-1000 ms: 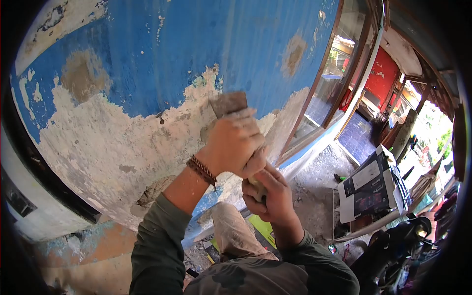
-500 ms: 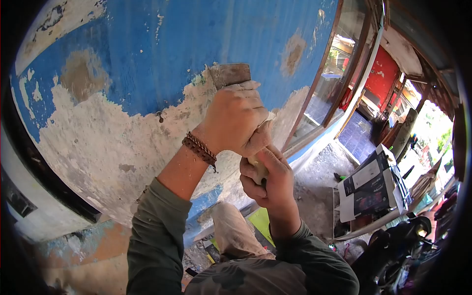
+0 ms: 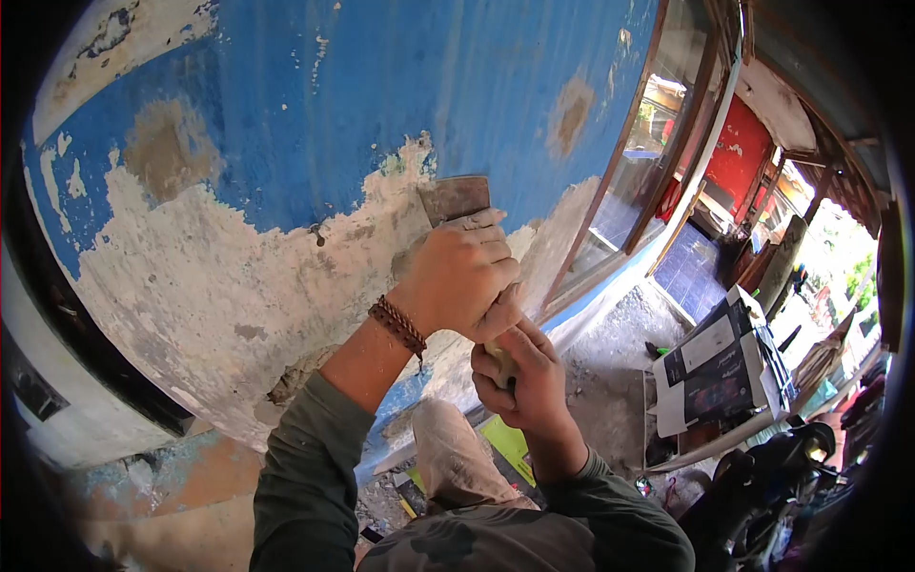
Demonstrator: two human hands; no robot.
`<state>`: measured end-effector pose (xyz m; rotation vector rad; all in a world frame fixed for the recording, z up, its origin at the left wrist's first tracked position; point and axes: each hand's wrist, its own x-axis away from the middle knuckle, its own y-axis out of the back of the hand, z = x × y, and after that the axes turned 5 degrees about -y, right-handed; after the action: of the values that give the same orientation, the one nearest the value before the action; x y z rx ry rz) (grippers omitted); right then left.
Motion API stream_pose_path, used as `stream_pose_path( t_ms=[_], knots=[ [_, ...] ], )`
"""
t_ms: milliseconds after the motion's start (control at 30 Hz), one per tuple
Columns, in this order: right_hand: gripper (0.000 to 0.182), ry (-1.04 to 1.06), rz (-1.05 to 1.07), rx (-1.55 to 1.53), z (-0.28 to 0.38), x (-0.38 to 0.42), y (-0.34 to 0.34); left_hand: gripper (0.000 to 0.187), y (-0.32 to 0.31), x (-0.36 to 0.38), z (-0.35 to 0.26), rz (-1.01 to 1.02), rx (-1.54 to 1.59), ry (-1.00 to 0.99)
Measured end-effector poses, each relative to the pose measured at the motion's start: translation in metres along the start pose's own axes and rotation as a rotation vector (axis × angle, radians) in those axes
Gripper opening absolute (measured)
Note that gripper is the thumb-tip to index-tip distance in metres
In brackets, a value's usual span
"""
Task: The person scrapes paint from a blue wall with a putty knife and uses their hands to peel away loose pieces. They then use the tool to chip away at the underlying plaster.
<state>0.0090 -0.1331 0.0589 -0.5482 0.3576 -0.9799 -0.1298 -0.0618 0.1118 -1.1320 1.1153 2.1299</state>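
A flat, wide-bladed scraper (image 3: 455, 198) lies with its blade against the wall, near the border between blue paint (image 3: 381, 76) and bare, whitish plaster (image 3: 200, 276). My left hand (image 3: 459, 276), with a braided bracelet at the wrist, is closed around the scraper's upper part just below the blade. Lower down and to the right, my right hand (image 3: 525, 372) is wrapped round the end of its pale handle. Most of the handle is hidden by my fingers.
A glazed window with a wooden frame (image 3: 629, 172) is right of the painted wall. Further right stand a dark printed box (image 3: 715, 357) and a motorcycle (image 3: 772, 477). A yellow-green item (image 3: 508, 443) lies on the floor beside my knee (image 3: 453, 448).
Both hands and the scraper have moved down the wall. More bare plaster shows above the blade, where it was before.
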Motion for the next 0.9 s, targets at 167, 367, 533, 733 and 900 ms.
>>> stream_pose_path(
  t_ms=[167, 367, 533, 733, 900],
  knots=[
    [0.031, 0.057, 0.082, 0.041, 0.020, -0.008, -0.014, 0.013, 0.011, -0.015, 0.012, -0.018, -0.039, -0.032],
    [0.029, 0.012, -0.002, 0.055, -0.002, 0.003, -0.005, 0.016, -0.003, 0.010, 0.000, -0.059, 0.014, -0.018],
    [0.023, 0.079, 0.155, 0.017, 0.032, -0.010, -0.022, 0.017, 0.023, -0.029, 0.017, 0.075, -0.019, 0.066],
    [0.034, 0.021, 0.050, 0.035, -0.005, 0.000, -0.006, 0.020, 0.008, 0.004, -0.001, 0.000, 0.010, 0.021],
    [0.033, 0.038, 0.142, 0.078, 0.021, -0.005, -0.021, 0.017, 0.034, -0.023, 0.008, 0.104, -0.037, 0.055]
  ],
)
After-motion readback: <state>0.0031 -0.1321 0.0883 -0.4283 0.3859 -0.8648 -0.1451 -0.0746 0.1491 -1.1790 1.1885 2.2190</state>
